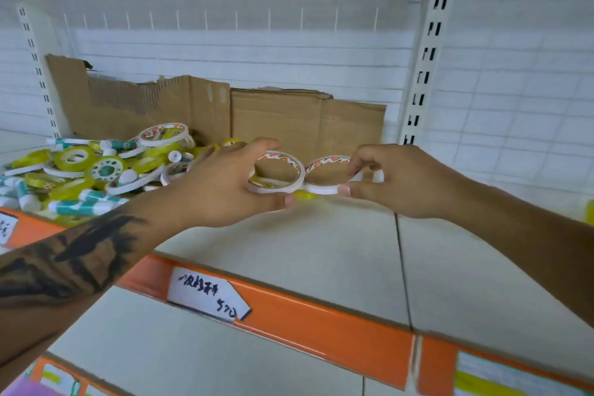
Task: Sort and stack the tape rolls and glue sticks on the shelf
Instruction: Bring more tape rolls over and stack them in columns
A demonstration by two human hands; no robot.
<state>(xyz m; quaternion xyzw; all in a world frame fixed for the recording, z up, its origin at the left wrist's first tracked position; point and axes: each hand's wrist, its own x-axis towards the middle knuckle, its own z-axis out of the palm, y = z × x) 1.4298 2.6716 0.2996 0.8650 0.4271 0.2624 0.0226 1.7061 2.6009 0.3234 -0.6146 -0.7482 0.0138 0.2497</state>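
Now both hands are up over the shelf (pixel 321 244), the left hand (pixel 225 183) pinching one white tape roll (pixel 279 170) and the right hand (pixel 392 180) pinching a second white tape roll (pixel 328 175), the two rings lying flat, rims touching side by side between the hands. Their open centres face upward, so stacking looks like a matter of sliding one over the other, and each hand is equally near its own roll, while the unsorted pile of tape rolls and glue sticks (pixel 90 170) sits at the shelf's left end, nearer the left hand, against the cardboard (pixel 289 119) at the back edge
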